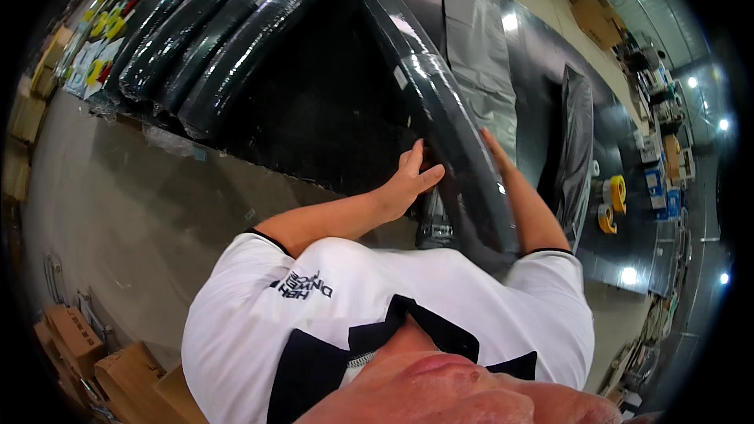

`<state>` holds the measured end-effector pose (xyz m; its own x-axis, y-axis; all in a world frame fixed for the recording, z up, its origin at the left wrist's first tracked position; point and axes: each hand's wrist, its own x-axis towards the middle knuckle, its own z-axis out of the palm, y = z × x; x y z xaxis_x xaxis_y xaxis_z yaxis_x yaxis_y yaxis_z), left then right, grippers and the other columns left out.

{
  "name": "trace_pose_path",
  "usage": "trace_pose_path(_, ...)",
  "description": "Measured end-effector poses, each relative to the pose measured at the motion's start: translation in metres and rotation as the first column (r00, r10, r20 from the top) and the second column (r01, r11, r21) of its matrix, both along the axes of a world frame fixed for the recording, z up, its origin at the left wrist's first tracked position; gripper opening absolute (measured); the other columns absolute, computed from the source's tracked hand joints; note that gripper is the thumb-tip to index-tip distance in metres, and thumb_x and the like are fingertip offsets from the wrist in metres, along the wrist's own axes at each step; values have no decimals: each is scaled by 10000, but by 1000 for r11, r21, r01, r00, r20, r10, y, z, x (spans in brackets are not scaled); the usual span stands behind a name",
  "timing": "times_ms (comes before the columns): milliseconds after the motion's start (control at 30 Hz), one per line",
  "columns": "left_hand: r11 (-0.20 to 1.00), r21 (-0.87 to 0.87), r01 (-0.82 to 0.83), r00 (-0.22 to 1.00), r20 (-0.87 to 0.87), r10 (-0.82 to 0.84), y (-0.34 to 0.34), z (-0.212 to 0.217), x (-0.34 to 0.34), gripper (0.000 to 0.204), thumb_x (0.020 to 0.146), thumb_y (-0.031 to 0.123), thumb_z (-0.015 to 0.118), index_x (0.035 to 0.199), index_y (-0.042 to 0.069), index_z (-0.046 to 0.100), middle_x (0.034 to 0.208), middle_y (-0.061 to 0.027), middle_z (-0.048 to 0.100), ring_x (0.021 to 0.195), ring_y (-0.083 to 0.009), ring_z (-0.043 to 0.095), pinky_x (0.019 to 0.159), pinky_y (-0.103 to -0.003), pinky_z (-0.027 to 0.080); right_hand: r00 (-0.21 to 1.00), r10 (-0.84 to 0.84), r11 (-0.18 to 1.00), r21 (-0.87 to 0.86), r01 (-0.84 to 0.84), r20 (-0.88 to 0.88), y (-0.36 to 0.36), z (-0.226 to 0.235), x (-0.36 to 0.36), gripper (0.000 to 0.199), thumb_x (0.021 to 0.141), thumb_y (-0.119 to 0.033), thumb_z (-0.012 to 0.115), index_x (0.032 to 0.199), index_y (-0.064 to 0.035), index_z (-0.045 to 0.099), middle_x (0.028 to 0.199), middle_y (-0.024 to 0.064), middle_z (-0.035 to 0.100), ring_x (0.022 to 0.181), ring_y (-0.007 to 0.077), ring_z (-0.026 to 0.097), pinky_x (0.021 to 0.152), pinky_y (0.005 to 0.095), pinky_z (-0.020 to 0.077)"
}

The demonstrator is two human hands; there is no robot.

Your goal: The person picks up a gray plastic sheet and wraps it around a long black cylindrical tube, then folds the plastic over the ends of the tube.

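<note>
A long dark roll (437, 102) wrapped in glossy clear film runs from my chest up toward the top of the view, resting on a black sheet (330, 110). My left hand (408, 179) presses flat against the roll's left side, fingers spread and thumb out. My right hand (493, 148) lies on the roll's right side, with its fingers mostly hidden behind the roll. The roll is held between the two hands. Its near end, close to my white shirt, is partly hidden.
Several similar wrapped dark rolls (212, 39) lie stacked at the upper left. A grey folded sheet (479, 55) and a dark limp sheet (577, 133) lie to the right. Yellow tape rolls (617, 192) sit further right. Cardboard boxes (78, 338) stand at the lower left on a concrete floor (118, 212).
</note>
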<state>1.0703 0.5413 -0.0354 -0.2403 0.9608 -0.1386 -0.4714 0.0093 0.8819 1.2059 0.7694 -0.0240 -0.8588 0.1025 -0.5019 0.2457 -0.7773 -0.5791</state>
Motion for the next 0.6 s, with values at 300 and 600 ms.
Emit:
trace_pose_path(300, 975, -143, -172, 809, 544, 223, 50, -24, -30, 914, 855, 734, 497, 1469, 70, 365, 1478, -147, 421, 1348, -324, 396, 1121, -471, 311, 953, -35, 938, 339, -72, 300, -135, 43, 183, 753, 814, -478, 705, 1369, -16, 490, 1260, 134, 594, 1135, 201, 568, 1009, 331, 428)
trace_pose_path(600, 972, 232, -44, 809, 578, -102, 45, 52, 80, 797, 901, 696, 450, 1393, 70, 461, 1339, -129, 550, 1214, -299, 535, 1063, -468, 400, 914, -200, 569, 802, -184, 352, -178, 72, 305, 765, 910, -614, 502, 1343, 16, 484, 1243, 146, 582, 1172, 208, 524, 1022, 345, 394)
